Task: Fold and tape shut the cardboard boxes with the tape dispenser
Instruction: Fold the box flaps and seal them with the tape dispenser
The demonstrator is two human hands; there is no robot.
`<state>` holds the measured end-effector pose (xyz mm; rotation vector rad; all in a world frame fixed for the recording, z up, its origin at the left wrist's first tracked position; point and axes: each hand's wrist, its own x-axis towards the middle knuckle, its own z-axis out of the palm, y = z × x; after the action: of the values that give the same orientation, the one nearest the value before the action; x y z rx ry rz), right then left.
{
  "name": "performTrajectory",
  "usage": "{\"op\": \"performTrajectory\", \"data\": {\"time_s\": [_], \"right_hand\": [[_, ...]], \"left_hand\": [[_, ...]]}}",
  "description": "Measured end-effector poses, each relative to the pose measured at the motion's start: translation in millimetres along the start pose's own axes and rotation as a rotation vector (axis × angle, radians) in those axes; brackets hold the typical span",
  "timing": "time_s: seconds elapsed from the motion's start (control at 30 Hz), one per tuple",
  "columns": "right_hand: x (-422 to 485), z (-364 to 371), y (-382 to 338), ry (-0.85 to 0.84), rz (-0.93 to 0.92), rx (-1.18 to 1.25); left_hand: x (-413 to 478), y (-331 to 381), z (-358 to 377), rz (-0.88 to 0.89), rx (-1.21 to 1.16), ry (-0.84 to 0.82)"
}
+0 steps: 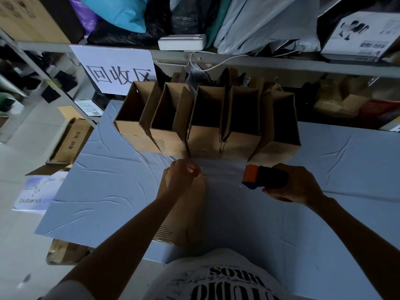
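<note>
A cardboard box lies on the blue-covered table right in front of me, partly hidden under my left forearm. My left hand pinches the end of a strip of clear tape at the box's far edge. The tape stretches rightward to the tape dispenser, black with an orange front, which my right hand grips just above the table. Behind them, several open-topped cardboard boxes stand in a row.
A metal shelf behind the table holds bags, a white device and a white box. A paper sign hangs at the left. Cardboard boxes and a printed sheet lie on the floor at the left.
</note>
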<state>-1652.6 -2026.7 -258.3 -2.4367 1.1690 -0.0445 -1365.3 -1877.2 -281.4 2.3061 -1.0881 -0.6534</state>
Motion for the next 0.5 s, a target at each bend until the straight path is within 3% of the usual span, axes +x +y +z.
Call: {"op": "performTrajectory", "data": {"time_s": [0.17,0.3,0.43,0.5], "right_hand": [[-0.9,-2.2,-2.5,-0.011,0.013,0.005],[-0.3,-2.5,-4.3,-0.035,0.011,-0.02],[1.8,-1.1,-6.6,-0.042,0.013,-0.048],[3.1,-0.9,-10.3,-0.048,0.008,-0.071]], "left_hand": [[5.4,-12.7,0.7,-0.005,0.001,0.033],[11.8,-24.4,1.0,-0.115,0.036,-0.001],[-7.3,-17.6,8.9,-0.12,0.089,0.156],[-19.7,-10.9,16.6,-0.176,0.095,0.083]]}}
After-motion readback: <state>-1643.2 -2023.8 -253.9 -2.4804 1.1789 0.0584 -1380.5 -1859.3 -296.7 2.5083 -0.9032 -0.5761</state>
